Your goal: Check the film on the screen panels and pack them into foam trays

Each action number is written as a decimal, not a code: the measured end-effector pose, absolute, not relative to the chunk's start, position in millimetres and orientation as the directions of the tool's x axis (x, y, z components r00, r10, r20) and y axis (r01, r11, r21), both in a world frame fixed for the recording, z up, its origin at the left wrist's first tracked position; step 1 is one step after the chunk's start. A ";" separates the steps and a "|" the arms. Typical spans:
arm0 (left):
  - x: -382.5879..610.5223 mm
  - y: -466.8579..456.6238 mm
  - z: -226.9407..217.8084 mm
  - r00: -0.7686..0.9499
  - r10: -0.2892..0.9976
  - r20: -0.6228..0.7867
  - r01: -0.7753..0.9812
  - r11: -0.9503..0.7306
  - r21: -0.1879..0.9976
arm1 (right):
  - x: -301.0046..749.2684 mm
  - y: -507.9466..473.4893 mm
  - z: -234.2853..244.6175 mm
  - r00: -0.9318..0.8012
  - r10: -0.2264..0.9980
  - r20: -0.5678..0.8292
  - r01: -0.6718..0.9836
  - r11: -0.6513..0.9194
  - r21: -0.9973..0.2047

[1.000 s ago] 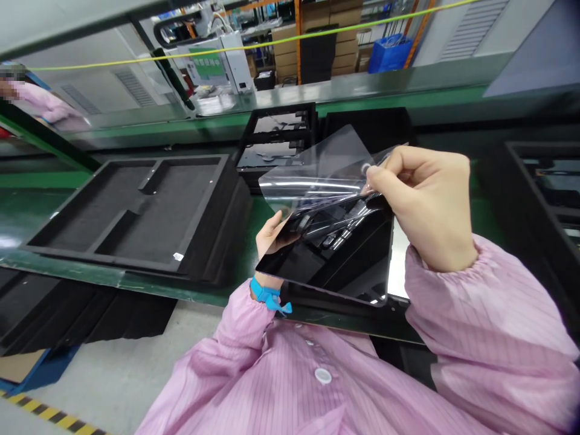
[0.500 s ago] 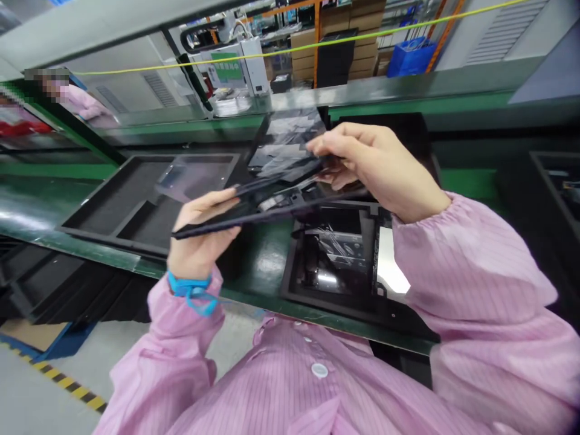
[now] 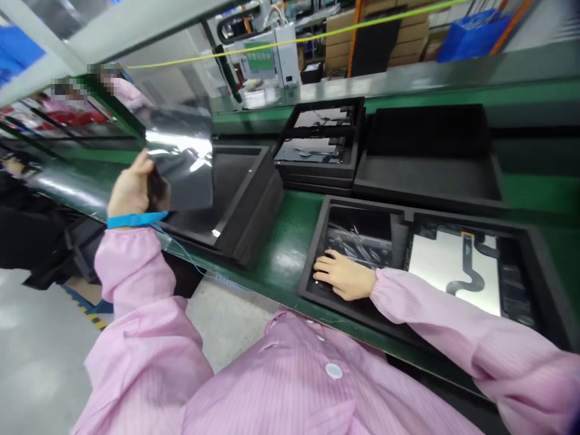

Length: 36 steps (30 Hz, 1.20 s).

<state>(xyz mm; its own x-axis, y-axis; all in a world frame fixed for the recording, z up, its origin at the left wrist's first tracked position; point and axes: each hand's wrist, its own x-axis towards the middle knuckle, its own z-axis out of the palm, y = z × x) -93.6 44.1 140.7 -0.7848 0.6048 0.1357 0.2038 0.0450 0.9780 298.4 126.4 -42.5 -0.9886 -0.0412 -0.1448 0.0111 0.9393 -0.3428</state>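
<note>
My left hand (image 3: pixel 131 187) is closed on the edge of a clear plastic sheet (image 3: pixel 183 160), holding it up and tilted, with glare across it. Behind and under the sheet is a stack of black foam trays (image 3: pixel 242 208). My right hand (image 3: pixel 344 277) lies palm down with its fingers apart over the left part of a nearer black foam tray (image 3: pixel 408 212). Its fingertips touch a dark glossy panel (image 3: pixel 357 232) there. In that tray's right compartment lies a silver-backed panel (image 3: pixel 435 260) with a curved dark ribbon cable.
Behind stand stacked foam trays (image 3: pixel 317 178) with glossy panels, and another black tray (image 3: pixel 430 175) beside them. Everything rests on a green bench (image 3: pixel 281 254). A blue cord (image 3: pixel 188 254) runs from my left wristband. A yellow line (image 3: pixel 312 36) stretches across the back.
The dark flat piece that both hands held is out of them. My left hand has moved left and now holds up the clear sheet; my right hand has come down onto the near tray.
</note>
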 end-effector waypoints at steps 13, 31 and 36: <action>-103.2 39.3 103.3 -0.638 0.769 0.035 0.526 0.403 0.749 | 303.4 143.8 -35.4 -0.950 -0.135 -0.280 -0.066 0.968 -0.243; 93.1 9.1 25.7 0.015 0.996 0.089 0.368 -0.088 0.925 | 296.9 174.1 28.8 -0.918 -0.217 -0.333 -0.029 0.872 -0.488; 137.0 46.6 -10.6 -0.121 0.976 0.181 -0.049 -0.188 0.981 | 320.0 218.5 101.0 -0.877 0.429 0.216 0.137 0.655 -0.744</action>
<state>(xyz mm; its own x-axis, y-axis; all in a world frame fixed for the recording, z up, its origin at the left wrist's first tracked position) 137.0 46.6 -10.6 -0.1210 0.9759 0.1814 -0.0487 -0.1884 0.9809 320.0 218.5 101.0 -0.8771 0.4290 0.2159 0.1371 0.6545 -0.7435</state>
